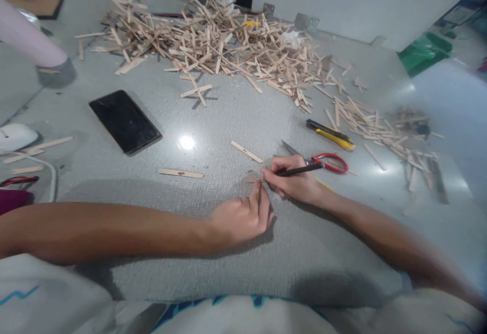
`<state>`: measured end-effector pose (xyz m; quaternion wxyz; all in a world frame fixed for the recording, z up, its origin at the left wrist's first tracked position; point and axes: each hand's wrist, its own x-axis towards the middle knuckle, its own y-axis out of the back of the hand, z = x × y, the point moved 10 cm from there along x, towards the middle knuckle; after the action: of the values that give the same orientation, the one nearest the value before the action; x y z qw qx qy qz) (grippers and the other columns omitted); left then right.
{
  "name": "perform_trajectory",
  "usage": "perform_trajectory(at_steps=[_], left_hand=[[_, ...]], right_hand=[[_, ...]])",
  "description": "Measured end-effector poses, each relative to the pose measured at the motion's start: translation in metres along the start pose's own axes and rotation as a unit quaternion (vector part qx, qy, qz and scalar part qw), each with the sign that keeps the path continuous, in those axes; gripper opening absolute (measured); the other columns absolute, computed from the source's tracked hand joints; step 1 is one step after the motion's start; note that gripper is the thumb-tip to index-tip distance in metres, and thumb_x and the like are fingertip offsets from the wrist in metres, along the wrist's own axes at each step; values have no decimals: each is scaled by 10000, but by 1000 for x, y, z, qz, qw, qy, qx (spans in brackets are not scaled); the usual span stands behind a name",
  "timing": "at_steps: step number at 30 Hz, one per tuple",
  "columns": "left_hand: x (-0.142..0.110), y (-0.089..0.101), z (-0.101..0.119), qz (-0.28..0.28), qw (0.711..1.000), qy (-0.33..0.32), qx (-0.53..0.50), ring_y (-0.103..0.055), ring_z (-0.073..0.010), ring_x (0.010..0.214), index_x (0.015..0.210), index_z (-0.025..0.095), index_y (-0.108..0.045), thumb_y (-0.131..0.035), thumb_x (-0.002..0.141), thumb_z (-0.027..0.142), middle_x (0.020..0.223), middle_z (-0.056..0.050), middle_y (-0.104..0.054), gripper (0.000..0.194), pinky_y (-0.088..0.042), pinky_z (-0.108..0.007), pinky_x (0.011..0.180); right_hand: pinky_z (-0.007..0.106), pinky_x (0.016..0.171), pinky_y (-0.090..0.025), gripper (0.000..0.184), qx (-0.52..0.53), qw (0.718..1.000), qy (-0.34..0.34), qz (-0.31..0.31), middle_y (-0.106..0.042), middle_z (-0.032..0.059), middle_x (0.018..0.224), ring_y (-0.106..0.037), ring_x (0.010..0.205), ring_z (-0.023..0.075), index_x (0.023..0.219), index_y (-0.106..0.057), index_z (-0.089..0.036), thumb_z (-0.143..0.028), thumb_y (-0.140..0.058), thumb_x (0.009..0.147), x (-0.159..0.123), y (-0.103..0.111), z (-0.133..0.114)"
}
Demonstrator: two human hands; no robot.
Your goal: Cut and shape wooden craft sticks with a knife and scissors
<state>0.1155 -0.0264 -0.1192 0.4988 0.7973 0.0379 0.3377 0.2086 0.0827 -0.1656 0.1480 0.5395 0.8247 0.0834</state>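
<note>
My right hand (294, 179) grips a dark pen (300, 170), its tip down on a small wooden stick (254, 179) lying on the grey table. My left hand (243, 217) lies beside it with fingers curled, its fingertips pressing that same stick flat. Two loose sticks lie just beyond, one (246, 151) ahead of my hands and one (181, 173) to the left.
Red-handled scissors (321, 160) and a yellow utility knife (330, 134) lie right of my hand. A black phone (125, 121) sits at left. A big heap of wooden sticks (213, 45) fills the far table, a smaller heap (380, 126) at right. Another person's sleeve (34, 45) reaches in far left.
</note>
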Motion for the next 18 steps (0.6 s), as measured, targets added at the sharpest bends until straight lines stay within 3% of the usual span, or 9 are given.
perform_trajectory(at_steps=[9, 18], left_hand=[[0, 0, 0, -1, 1000, 0, -1, -719, -227, 487, 1111, -71, -801, -466, 1108, 267, 1096, -342, -816, 476, -488, -299, 370], [0, 0, 0, 2, 1000, 2, -4, -714, -236, 479, 1126, -92, -786, -461, 1101, 256, 1102, -360, -808, 477, -481, -312, 366]], right_hand=[[207, 389, -345, 452, -31, 999, 18, -8, -568, -53, 460, -470, 369, 73, 631, -536, -220, -326, -713, 1034, 0, 0, -5], [226, 403, -320, 470, -60, 998, 27, -12, -551, -51, 439, -443, 380, 78, 615, -531, -222, -361, -710, 1027, 1, 0, -8]])
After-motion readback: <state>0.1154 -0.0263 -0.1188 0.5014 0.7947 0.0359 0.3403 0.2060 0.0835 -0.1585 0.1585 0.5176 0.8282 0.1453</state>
